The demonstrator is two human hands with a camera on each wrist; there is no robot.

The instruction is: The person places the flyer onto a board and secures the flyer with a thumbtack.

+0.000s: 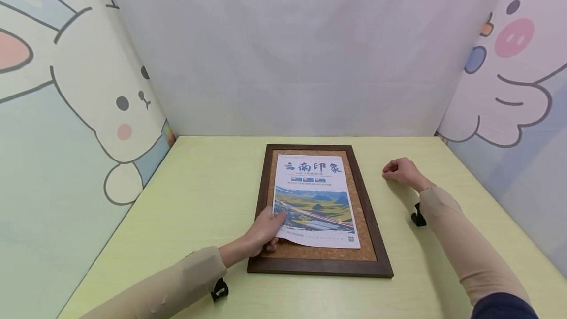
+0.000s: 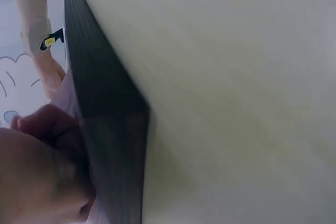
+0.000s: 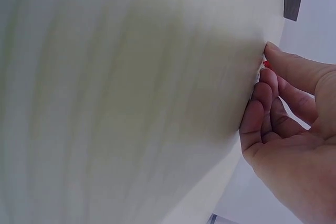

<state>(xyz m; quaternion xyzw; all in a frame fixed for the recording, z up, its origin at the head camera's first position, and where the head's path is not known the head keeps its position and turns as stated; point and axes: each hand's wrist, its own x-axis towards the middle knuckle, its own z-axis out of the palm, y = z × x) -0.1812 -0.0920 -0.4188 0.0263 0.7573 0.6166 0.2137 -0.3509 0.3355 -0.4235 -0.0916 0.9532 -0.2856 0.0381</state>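
A printed poster point(image 1: 316, 201) with blue lettering and a landscape picture lies over a cork board point(image 1: 365, 220) in a dark brown frame. My left hand point(image 1: 265, 230) pinches the poster's lower left edge, thumb on top; the sheet curves up slightly there. In the left wrist view that hand point(image 2: 42, 177) is blurred beside the dark frame point(image 2: 100, 61). Right of the board, my right hand point(image 1: 405, 172) is at the table top. The right wrist view shows its thumb and fingers curled around a small red thing point(image 3: 266, 64), mostly hidden by the fingertips.
The pale yellow-green table point(image 1: 199, 186) extends around the board. A plain light wall point(image 1: 301, 63) closes off the back. Side walls carry a cartoon rabbit point(image 1: 102, 87) and a pink-nosed cartoon animal point(image 1: 509, 78). Dark straps hang at both wrists.
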